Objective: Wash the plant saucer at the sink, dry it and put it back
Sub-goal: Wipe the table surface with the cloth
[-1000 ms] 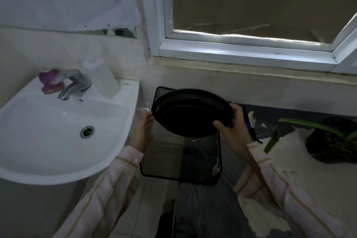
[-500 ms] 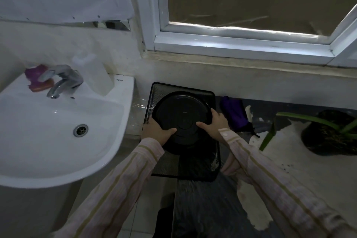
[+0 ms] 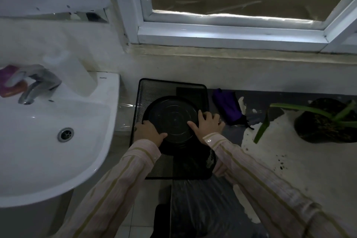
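Note:
A round black plant saucer [image 3: 172,120] is turned upside down, its ringed underside facing me, over the open top of a black mesh bin [image 3: 152,91]. My left hand [image 3: 148,132] grips the saucer's left rim, thumb lying on the underside. My right hand [image 3: 207,123] grips the right rim the same way. The white sink [image 3: 38,141] with its drain [image 3: 65,134] lies to the left, with a chrome tap [image 3: 38,83] at its back.
A purple and orange soap item [image 3: 9,83] sits behind the tap beside a white bottle [image 3: 77,75]. A purple pouch [image 3: 229,107] lies right of the bin. A potted plant [image 3: 324,121] stands far right on a white surface scattered with soil specks.
The saucer was held open side up above the bin, then flipped over and lowered onto the bin's mouth. Both hands stayed on its rim. The view tilted downward.

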